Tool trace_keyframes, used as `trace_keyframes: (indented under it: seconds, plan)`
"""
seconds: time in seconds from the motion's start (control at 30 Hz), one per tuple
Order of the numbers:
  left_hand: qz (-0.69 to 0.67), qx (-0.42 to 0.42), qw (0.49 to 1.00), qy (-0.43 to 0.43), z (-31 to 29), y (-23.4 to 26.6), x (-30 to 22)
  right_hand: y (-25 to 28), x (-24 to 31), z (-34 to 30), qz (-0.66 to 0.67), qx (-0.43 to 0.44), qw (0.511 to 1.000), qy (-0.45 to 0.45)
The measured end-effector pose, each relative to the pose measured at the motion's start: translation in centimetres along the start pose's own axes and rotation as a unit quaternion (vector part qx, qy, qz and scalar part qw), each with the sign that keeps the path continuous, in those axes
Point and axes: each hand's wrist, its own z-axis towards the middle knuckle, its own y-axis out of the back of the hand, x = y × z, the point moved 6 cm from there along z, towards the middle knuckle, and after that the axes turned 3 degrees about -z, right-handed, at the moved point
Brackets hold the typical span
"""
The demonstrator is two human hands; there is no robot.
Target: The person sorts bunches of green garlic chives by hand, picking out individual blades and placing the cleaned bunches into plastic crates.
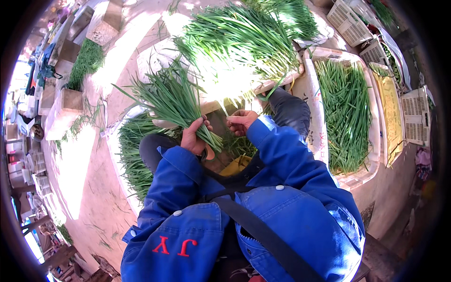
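Note:
My left hand is wrapped round a thick bunch of garlic chives, near the cut pale ends. The green leaf tips fan out up and to the left. Just right of it, my right hand is closed in a pinch. A thin pale stalk, seemingly a chive, sticks up from its fingertips; bright glare washes out part of it. Beyond both hands lies a large heap of garlic chives on a low stand, its near middle overexposed by sunlight.
White crates of chives flank me: the left crate beside my knee, the right crate past my other leg. Plastic baskets and a yellow sheet are at far right. Foam boxes and loose chives lie on the left floor.

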Motion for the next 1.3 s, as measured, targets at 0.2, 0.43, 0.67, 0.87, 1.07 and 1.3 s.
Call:
trace_keyframes:
  seconds: [0.2,0.43,0.67,0.87,1.07,1.3]
  plan:
    - [0.027,-0.003,1.000,0.004,0.1,0.4,0.7,-1.0,-1.3,0.2,-0.018,-0.015,1.000,0.009]
    - [0.116,-0.032,0.993,0.023,-0.1,1.7,2.1,-4.7,-4.0,-1.9,-0.203,0.043,0.978,0.027]
    - [0.109,-0.055,0.992,0.019,-1.5,0.2,1.8,-4.3,-2.7,-1.4,-0.255,-0.023,0.956,0.142]
    - [0.060,-0.012,0.998,-0.035,-6.6,-2.5,-4.8,-5.0,-0.9,-4.7,-0.645,0.073,0.726,0.228]
    - [-0.162,0.207,0.944,-0.202,-9.6,-8.8,-12.9,-3.1,3.7,-5.0,-0.636,-0.007,0.723,0.271]
    - [-0.097,0.192,0.972,-0.093,-4.7,-8.6,-7.4,-3.3,7.7,0.5,-0.472,-0.054,0.849,0.229]
